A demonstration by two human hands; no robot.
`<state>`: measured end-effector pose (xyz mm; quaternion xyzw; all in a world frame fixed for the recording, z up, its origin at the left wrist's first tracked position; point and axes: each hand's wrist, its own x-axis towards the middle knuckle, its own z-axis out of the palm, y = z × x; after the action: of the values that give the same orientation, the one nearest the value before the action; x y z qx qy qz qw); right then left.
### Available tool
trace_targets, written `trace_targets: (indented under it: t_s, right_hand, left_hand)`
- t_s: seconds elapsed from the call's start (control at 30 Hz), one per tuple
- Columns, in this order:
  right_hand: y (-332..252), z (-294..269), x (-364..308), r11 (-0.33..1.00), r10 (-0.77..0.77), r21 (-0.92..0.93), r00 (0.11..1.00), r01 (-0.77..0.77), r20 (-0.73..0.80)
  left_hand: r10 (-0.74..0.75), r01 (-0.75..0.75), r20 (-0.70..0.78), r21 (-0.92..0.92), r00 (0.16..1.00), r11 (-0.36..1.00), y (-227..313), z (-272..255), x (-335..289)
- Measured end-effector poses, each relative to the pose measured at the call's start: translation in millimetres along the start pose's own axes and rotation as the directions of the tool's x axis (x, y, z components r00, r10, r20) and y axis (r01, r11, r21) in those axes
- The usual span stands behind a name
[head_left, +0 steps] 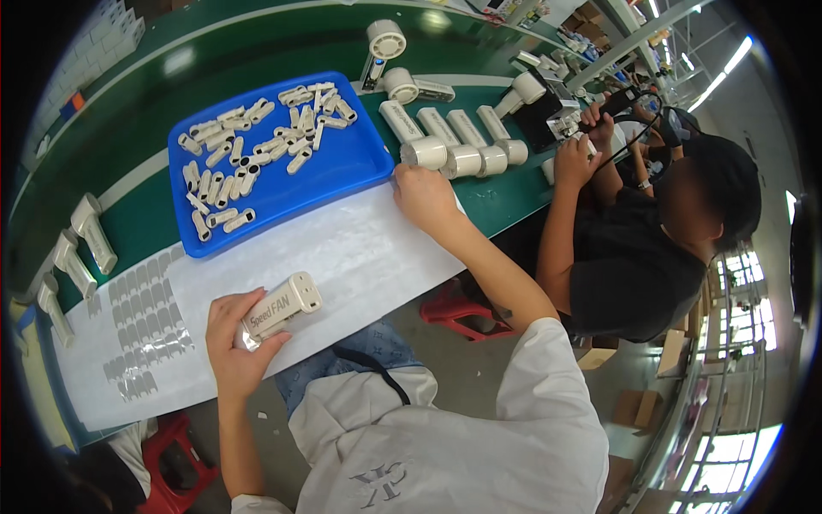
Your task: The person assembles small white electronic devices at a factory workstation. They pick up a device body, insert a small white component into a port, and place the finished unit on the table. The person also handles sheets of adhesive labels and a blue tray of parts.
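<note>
My left hand (233,343) grips a cream plastic handle part (282,305) with printed lettering, held just off the near edge of a white sheet (342,257) on the green table. My right hand (424,195) rests fingers-down on the sheet's far corner, next to the corner of a blue tray (351,176) and a row of cream handheld fans (449,141) lying side by side. The tray holds several small cream parts (248,158). Nothing shows in the right hand.
Rows of grey stickers (141,321) lie on the sheet's left end. Three cream fans (73,261) lie at the far left, more fans (390,60) behind the tray. A person in black (634,257) works at a fixture (552,116) to the right. Red stools (458,313) stand below.
</note>
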<state>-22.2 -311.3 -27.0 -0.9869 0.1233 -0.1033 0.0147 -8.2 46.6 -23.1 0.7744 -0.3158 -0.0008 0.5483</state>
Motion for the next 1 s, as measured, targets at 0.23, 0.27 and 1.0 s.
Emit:
trace_targets:
  t_s: [0.23,0.27,1.0]
  right_hand:
    - [-6,-10,-3,0.999,0.000,0.052,0.999,-0.003,0.054]
    - [-10,-9,-1,1.000,0.006,0.016,0.998,-0.007,0.065]
    - [5,-1,-12,0.993,0.031,0.119,0.987,-0.012,-0.156]
  left_hand:
    - [0.027,-0.027,0.030,-0.023,0.999,0.999,-4,-3,0]
    - [0.029,-0.028,0.029,-0.027,0.999,0.999,-5,-4,1]
    - [0.067,-0.066,0.051,-0.019,0.996,0.998,-3,-6,3]
